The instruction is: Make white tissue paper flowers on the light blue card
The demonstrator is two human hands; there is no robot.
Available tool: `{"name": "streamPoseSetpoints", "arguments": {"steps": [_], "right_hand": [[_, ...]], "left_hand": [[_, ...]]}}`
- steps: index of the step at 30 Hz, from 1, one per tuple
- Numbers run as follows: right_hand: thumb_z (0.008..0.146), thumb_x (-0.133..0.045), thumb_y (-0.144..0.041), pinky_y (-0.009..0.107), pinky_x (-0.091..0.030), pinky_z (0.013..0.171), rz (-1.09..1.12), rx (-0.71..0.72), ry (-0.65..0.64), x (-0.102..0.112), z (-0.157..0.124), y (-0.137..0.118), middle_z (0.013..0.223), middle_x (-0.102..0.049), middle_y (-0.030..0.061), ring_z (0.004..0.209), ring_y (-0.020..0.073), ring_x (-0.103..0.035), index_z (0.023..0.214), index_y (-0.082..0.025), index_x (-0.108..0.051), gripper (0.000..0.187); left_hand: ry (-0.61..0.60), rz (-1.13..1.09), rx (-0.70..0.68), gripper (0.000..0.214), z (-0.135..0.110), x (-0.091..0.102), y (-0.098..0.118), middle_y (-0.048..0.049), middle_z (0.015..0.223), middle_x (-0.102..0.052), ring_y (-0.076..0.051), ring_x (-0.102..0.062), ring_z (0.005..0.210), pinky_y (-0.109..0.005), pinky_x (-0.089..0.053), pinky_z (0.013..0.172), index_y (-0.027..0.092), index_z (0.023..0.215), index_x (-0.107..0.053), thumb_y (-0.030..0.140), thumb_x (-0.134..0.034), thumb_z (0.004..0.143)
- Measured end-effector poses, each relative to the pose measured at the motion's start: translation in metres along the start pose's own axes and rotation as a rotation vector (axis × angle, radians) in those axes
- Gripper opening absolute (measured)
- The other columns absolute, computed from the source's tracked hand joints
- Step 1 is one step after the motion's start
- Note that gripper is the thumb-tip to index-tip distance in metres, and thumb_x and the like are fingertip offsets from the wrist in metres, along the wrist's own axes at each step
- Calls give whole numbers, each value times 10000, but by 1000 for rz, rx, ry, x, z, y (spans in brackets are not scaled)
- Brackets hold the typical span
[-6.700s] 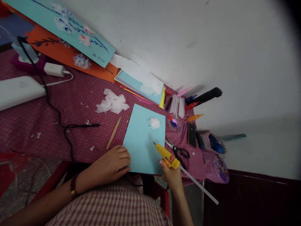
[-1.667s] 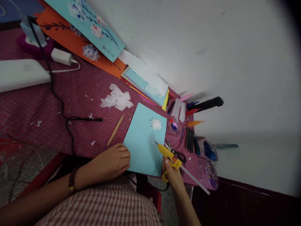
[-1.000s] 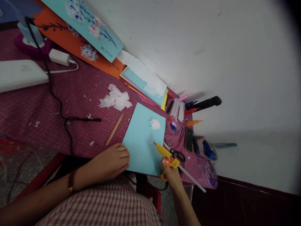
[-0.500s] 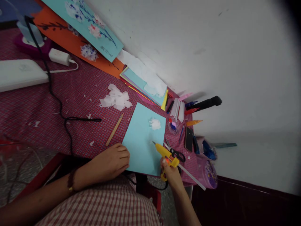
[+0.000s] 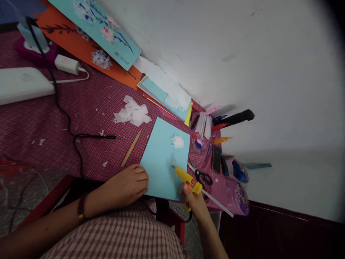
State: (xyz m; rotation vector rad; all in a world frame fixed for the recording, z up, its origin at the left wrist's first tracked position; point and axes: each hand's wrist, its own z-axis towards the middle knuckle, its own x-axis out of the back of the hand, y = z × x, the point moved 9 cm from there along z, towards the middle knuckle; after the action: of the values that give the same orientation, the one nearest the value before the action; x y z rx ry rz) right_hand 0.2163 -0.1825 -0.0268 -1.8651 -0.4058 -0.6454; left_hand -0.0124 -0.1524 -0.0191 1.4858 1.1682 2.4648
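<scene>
By the right hand a yellow glue gun is grasped; its nozzle is grey, and a small orange-red glow is seen beside the thumb. Its handle is wrapped by curled fingers and partly hidden by them. From its rear a long white glue stick is extended, slanting away to the right of the grip. The nozzle is aimed ahead and left of the grip, low over a light-blue sheet; whether the paper is touched by the tip cannot be told.

To the left of the grip, the sheet's near left edge is covered by the left hand, laid palm down with fingers slightly bent; whether anything is pinched beneath cannot be told.

Just right of the gun, black-handled scissors are laid beside the sheet. Beyond the nozzle, 1 white ruffled flower is set toward the sheet's far right. Past the left hand, a wooden tool is laid aslant, with white paper pieces heaped beyond it. Farther from the grip, a paper stack is placed, and an orange picture is partly covered by a light-blue picture.
</scene>
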Motion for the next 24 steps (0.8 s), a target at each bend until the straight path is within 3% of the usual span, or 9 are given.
{"name": "streamPoseSetpoints", "arguments": {"steps": [9, 13, 20, 24], "right_hand": [[801, -493, -634, 279, -456, 585, -4, 0, 33, 5, -1, 7, 642, -557, 18, 603, 164, -524, 680, -197, -556, 457], [764, -514, -652, 281, -455, 556, -20, -9, 60, 4, 4, 7, 605, -547, 11, 576, 166, -520, 665, -199, -558, 466], [685, -613, -607, 323, -504, 654, -42, -42, 108, 7, 5, 11, 718, -644, 50, 674, 207, -596, 820, -185, -620, 443], [709, -599, -595, 311, -495, 596, -45, -23, 71, 5, 1, 8, 683, -626, 43, 621, 194, -577, 777, -192, -614, 409]], "left_hand": [[19, 8, -5, 130, 1, 2, 1, 3, 825, -597, -173, -491, 828, -348, -332, 828, 178, 803, -585, 210, -515, 907], [20, 8, -2, 118, 1, 3, 1, 0, 833, -602, -175, -495, 833, -347, -333, 830, 175, 810, -587, 207, -520, 902], [13, -5, 3, 112, 0, 2, 0, 3, 837, -603, -176, -493, 845, -349, -335, 844, 178, 821, -588, 211, -519, 904], [15, -8, 2, 118, 0, 2, 0, -2, 840, -603, -178, -494, 842, -352, -340, 837, 178, 819, -589, 210, -516, 905]]}}
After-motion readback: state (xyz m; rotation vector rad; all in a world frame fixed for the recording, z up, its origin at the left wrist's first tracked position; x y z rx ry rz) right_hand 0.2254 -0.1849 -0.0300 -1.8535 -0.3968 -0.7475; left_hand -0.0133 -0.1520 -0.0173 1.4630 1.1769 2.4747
